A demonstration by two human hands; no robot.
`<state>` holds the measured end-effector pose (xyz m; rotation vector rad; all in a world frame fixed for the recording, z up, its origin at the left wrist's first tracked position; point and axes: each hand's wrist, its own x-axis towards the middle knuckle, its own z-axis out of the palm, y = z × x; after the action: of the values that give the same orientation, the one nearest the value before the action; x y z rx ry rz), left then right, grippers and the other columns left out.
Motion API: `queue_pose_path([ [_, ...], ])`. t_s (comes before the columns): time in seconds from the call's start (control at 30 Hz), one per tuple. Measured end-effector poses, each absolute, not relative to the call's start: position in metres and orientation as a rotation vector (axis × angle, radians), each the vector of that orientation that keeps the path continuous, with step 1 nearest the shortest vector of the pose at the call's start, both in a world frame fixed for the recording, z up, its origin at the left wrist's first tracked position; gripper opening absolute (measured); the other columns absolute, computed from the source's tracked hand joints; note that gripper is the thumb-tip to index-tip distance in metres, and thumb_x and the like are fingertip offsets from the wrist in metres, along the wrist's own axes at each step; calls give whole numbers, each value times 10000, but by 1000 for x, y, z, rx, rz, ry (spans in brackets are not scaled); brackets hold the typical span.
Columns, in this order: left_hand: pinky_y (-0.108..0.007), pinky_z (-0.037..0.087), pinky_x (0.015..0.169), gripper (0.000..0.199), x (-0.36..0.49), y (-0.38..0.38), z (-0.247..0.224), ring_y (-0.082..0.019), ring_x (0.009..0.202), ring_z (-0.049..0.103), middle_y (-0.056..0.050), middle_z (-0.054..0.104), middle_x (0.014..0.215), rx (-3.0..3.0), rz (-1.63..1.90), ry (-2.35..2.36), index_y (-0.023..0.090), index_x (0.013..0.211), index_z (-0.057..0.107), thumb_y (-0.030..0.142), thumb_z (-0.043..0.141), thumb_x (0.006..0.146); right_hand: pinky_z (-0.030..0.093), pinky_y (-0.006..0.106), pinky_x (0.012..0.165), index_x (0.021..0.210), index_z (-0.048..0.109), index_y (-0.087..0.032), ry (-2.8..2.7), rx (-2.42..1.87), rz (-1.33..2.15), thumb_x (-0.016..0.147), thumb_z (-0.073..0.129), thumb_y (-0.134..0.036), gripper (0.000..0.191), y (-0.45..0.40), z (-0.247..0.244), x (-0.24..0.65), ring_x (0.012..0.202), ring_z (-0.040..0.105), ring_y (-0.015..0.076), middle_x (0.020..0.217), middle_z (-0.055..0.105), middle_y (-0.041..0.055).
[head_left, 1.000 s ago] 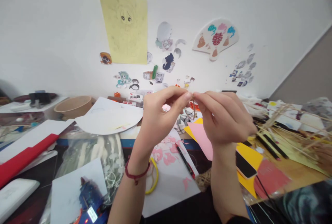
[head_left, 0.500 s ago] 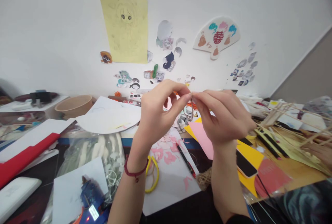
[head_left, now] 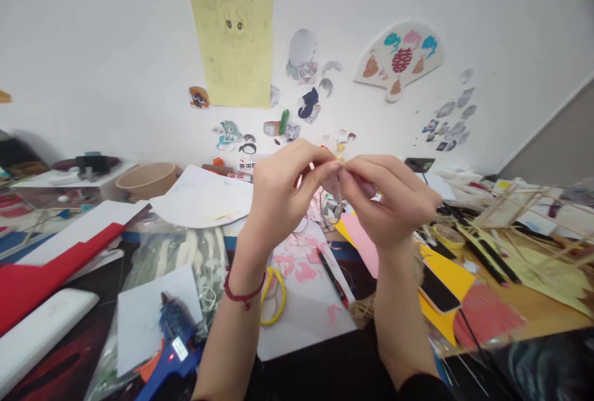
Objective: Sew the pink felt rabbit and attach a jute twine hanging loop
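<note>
Raised over the work surface, my left hand (head_left: 285,197) has its thumb and forefinger pinched together. My right hand (head_left: 392,200) pinches at the same spot, so the fingertips of both nearly meet. Between them is a thin brownish cord (head_left: 340,194), part of which hangs in a loop below the fingers; the pinched part is hidden. Beneath the hands lies a white sheet (head_left: 297,339) with torn pink paper scraps (head_left: 305,272). On it rest a yellow looped handle (head_left: 283,308) and a dark pen (head_left: 331,277). A bundle of twine (head_left: 363,311) sits by my right forearm.
A blue glue gun (head_left: 179,327) with a lit red light lies at left on a white card (head_left: 134,327). Right of my arm are a phone (head_left: 440,289), yellow paper and thin wooden sticks (head_left: 515,209). A wall with paper cutouts stands behind.
The view has shifted slightly, so the table things sit higher. Both hands keep pinching the cord, and the right hand has turned a little inward.
</note>
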<state>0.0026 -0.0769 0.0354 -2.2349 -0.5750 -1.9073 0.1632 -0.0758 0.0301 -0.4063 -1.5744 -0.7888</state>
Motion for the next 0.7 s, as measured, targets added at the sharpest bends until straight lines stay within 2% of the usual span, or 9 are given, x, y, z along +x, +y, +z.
queue_pose_path([
  [0.17, -279, 441, 619, 317, -23, -102, 54, -117, 641, 588, -14, 693, 756, -2129, -1850, -860, 218, 873, 702, 378, 491, 1047, 542, 235, 632, 864, 725, -205, -1603, -386, -563, 852, 685, -62, 149, -83, 28, 160, 680, 685, 111, 761, 735, -6],
  [0.23, -278, 418, 583, 291, -41, -124, 61, -120, 622, 573, -20, 708, 798, -2047, -1772, -987, 221, 873, 696, 391, 522, 1032, 540, 246, 636, 852, 726, -210, -1634, -359, -543, 848, 679, -77, 141, -88, 27, 156, 666, 679, 113, 755, 731, -9],
  [0.37, -288, 337, 559, 204, -83, -187, 49, -128, 590, 518, -4, 658, 717, -1826, -1435, -1269, 221, 863, 690, 359, 609, 991, 533, 287, 649, 862, 725, -246, -1732, -360, -424, 850, 683, -113, 140, -95, 20, 136, 685, 667, 143, 773, 731, -11],
  [0.47, -308, 310, 573, 188, -110, -234, 8, -162, 656, 560, -25, 682, 791, -1602, -1128, -1629, 206, 915, 678, 361, 600, 989, 507, 293, 646, 845, 718, -233, -1863, -311, -204, 854, 678, -134, 107, -100, 8, 113, 658, 628, 134, 766, 721, -11],
  [0.53, -329, 372, 630, 180, -126, -257, -33, -212, 745, 613, -45, 711, 897, -1560, -831, -1907, 198, 976, 668, 344, 565, 1001, 494, 287, 670, 835, 720, -210, -1972, -298, 37, 861, 673, -157, 75, -102, -9, 96, 692, 638, 129, 774, 723, -3],
  [0.63, -381, 459, 746, 268, -144, -278, -95, -302, 948, 647, -105, 711, 1056, -1585, -385, -2168, 172, 1169, 645, 354, 527, 1012, 508, 291, 718, 843, 724, -194, -2039, -433, 517, 863, 686, -235, 59, -105, -49, 71, 736, 645, 131, 828, 739, 19],
  [0.7, -406, 485, 790, 358, -149, -285, -128, -322, 996, 644, -120, 706, 1095, -1653, -262, -2235, 160, 1228, 619, 425, 551, 997, 508, 265, 641, 888, 715, -176, -2081, -479, 656, 887, 667, -277, 112, -104, -79, 55, 708, 658, 134, 836, 743, 37],
])
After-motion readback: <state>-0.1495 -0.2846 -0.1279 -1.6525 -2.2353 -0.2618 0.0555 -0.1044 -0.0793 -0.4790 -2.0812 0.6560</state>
